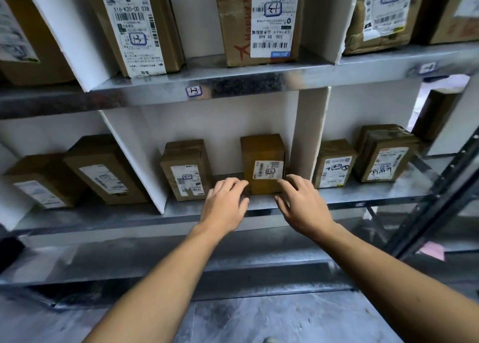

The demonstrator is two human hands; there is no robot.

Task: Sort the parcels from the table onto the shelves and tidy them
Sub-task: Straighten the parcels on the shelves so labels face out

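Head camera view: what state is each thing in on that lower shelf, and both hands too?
yellow-brown parcel, upright on the lower shelf, label facing out, beside the white divider
left hand, open, fingers relaxed at the parcel's lower left corner
right hand, open, fingers spread at its lower right corner
neighbouring parcel, standing, slightly tilted, apart from it

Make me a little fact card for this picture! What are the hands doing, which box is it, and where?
place: metal shelf
box: small brown parcel, upright, beside a white divider
neighbour: another parcel to its left, same compartment, a gap between them
left hand: open, fingers at the box's lower left corner
right hand: open, fingers at its lower right corner
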